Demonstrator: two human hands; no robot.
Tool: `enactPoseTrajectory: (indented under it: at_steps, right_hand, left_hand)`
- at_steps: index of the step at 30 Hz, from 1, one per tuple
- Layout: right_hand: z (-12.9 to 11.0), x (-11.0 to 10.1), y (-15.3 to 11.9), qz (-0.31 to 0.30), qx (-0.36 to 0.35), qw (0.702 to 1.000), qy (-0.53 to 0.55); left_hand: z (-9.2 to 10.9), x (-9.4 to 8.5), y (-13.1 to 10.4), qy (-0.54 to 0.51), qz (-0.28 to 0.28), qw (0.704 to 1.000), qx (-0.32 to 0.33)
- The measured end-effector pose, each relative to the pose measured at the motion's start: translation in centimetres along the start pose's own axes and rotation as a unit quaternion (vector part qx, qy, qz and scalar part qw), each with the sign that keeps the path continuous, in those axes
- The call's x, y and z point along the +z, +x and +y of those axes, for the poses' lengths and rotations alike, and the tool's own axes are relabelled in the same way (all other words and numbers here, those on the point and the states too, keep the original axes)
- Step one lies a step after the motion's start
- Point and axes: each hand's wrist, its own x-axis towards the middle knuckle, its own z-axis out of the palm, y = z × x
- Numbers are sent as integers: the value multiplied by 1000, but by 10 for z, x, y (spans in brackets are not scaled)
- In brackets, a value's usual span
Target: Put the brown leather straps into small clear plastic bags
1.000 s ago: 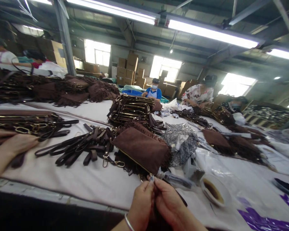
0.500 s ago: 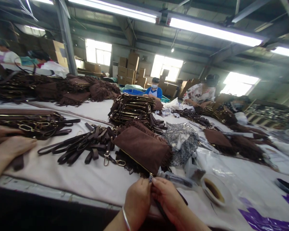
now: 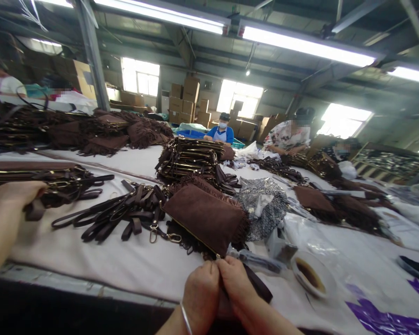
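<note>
A dark brown fringed pouch (image 3: 204,216) with a gold zip lies in front of me, its near corner at my fingertips. My left hand (image 3: 201,288), with a silver bangle at the wrist, is closed in a pinch at that corner; what it grips is hidden. Pressed against it, my right hand (image 3: 235,279) is also closed. A dark brown strap (image 3: 260,284) loops out from behind the right hand, seemingly held in it. Left of the pouch lie several loose brown straps (image 3: 125,211) with gold clasps (image 3: 153,234).
Another person's hand (image 3: 19,193) reaches to a pouch pile (image 3: 38,170) at left. Behind my pouch rises a stack of pouches (image 3: 192,156). A tape roll (image 3: 312,277), silver glittery material (image 3: 265,204) and clear plastic (image 3: 307,237) lie right. Several people sit farther off.
My hands stay at the pouch corner, now closer together, and the strap by my right hand shows a wider loop. At left, the other person's hand has moved up onto the pile.
</note>
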Motion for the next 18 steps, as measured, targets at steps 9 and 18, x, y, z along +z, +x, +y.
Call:
enactPoseTrajectory:
  at_steps: [9, 18]
  right_hand:
    - [-15, -56, -29, -57, 33, 998, 16]
    - [-8, -105, -33, -39, -15, 997, 72]
  left_hand:
    - [-26, -32, 18, -501, -88, 833, -216]
    - [-3, -62, 87, -736, -12, 564, -373]
